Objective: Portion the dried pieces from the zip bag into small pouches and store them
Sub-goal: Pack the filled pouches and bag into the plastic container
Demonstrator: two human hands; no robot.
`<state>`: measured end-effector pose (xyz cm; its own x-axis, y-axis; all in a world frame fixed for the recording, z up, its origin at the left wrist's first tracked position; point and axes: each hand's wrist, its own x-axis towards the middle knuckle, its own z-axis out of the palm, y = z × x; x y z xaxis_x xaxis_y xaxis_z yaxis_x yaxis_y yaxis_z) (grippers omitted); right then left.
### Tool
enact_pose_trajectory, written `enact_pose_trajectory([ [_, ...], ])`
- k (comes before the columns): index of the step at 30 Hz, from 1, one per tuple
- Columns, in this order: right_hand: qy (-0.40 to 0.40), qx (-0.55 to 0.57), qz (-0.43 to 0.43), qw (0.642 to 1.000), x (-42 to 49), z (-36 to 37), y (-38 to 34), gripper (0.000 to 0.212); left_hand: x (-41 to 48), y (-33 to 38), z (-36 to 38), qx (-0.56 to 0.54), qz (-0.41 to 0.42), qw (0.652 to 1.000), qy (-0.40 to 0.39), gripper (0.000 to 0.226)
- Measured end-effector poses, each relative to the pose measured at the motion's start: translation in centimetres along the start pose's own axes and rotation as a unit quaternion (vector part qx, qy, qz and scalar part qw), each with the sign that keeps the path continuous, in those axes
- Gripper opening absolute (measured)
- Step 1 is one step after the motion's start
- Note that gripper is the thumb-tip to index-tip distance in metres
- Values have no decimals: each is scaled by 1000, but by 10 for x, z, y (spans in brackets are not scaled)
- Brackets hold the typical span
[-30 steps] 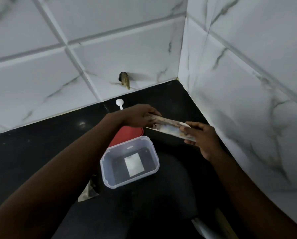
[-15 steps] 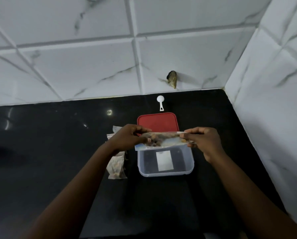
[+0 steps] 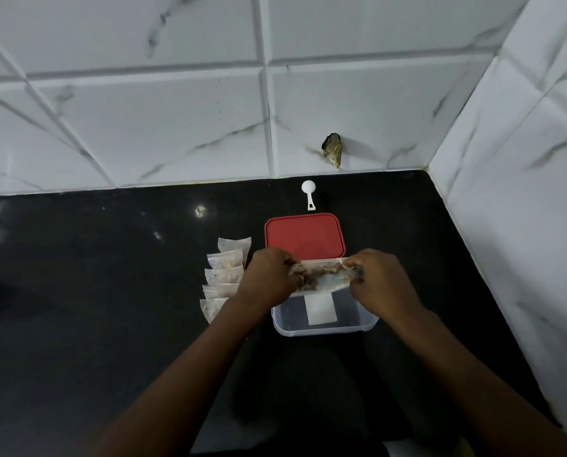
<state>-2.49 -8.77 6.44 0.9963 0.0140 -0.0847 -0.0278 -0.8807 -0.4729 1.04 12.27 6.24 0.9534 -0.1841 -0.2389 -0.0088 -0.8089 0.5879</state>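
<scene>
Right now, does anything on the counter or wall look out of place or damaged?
Yes: a dark, ragged lump sits on the white tiled wall above the black countertop, behind the small white plastic scoop. Whether it is damage or something stuck is unclear. Nothing looks spilled.

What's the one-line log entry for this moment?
left hand: grips zip bag end | right hand: grips other end | zip bag: over open clear container | red lid: behind it | pouches: row left of container
</scene>
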Motion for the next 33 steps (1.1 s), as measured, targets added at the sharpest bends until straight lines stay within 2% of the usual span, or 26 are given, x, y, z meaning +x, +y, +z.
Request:
enact_pose_trajectory([
  [4,-15,-174,-37,984,-4,-2,-7,36,1,3,7,46,14,998,-33,19],
  [9,-33,-238,-63,969,-2,1,-6,39,3,3,24,160,48,985,-33,17],
  [12,-50,-261,-91,960,-1,12,-1,33,3,0,34,270,107,957,-3,22],
  [14,-55,-272,-97,956,1,19,2,28,3,-6,39,308,117,944,8,23],
  [20,-62,-308,-86,945,3,29,-1,26,3,-17,44,276,130,952,33,13],
  [25,-75,-319,-83,941,5,30,-2,26,2,-15,47,297,128,945,48,14],
  [30,-47,-293,-107,949,-6,22,-10,32,1,-13,43,285,133,949,30,17],
  [33,-100,-192,-94,972,-12,25,-11,21,-1,-13,39,278,150,949,-8,31],
])
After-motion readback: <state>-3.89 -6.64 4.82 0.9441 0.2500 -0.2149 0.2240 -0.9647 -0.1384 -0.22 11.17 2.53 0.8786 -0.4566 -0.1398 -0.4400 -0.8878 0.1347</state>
